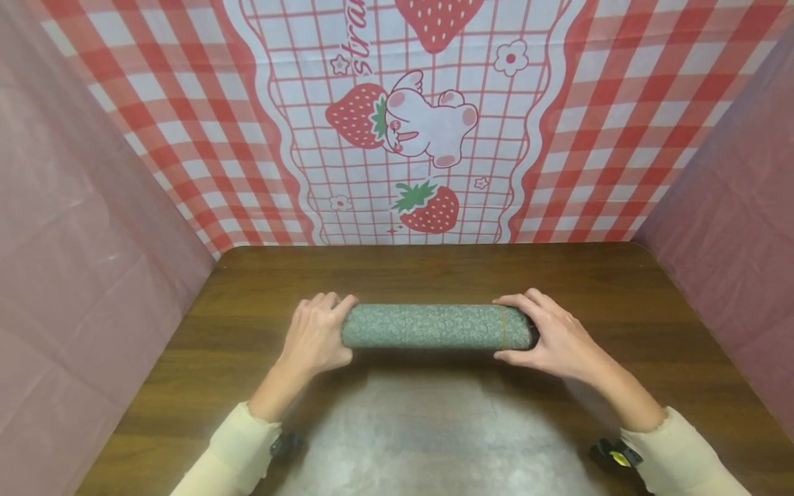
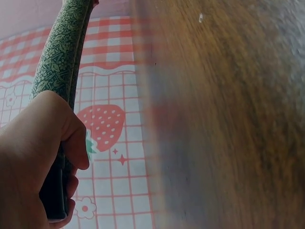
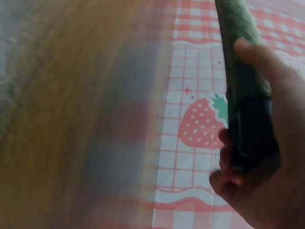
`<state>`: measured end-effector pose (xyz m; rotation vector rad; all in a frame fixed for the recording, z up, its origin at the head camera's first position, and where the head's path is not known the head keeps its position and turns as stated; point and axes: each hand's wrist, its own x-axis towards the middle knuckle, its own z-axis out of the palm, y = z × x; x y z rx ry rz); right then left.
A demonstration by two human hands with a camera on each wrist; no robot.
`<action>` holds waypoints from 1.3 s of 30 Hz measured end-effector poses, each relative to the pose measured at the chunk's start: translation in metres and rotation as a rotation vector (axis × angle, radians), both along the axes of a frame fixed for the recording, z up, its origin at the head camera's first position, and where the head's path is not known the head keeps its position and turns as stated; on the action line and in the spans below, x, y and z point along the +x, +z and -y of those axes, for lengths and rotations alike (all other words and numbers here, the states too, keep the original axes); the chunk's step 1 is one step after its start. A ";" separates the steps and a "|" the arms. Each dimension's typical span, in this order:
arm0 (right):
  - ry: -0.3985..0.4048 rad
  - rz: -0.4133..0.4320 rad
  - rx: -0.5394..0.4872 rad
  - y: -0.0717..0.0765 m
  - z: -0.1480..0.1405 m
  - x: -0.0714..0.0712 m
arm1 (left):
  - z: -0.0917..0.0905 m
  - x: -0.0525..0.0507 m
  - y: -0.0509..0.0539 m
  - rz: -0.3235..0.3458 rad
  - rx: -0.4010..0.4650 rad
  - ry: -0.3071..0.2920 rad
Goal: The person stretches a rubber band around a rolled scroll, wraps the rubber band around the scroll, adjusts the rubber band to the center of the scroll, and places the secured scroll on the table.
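A long, rounded green piece (image 1: 428, 326) with a small floral pattern and dark ends lies level across the head view; its exact kind is unclear. A thin yellowish line rings it near its right end. My left hand (image 1: 316, 334) grips the left end, thumb on the near side. At the opposite end my right hand (image 1: 555, 337) holds it between thumb and fingers. The left wrist view shows fingers curled round a black end (image 2: 55, 191) and a lengthwise seam. In the right wrist view the other black end (image 3: 255, 133) sits within the palm. It appears raised above the tabletop.
Beneath is a brown wood-grain table (image 1: 248, 282), with a bright glare on its near part. A red-and-white checked cloth (image 1: 211, 158) printed with strawberries hangs behind the far edge. Pink cloths (image 1: 80, 262) hang along both sides.
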<state>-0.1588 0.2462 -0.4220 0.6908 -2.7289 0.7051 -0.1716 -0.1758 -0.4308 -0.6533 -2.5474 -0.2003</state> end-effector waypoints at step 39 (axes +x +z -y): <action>0.025 -0.063 -0.074 0.001 0.000 0.001 | 0.001 -0.001 0.000 -0.007 0.019 0.004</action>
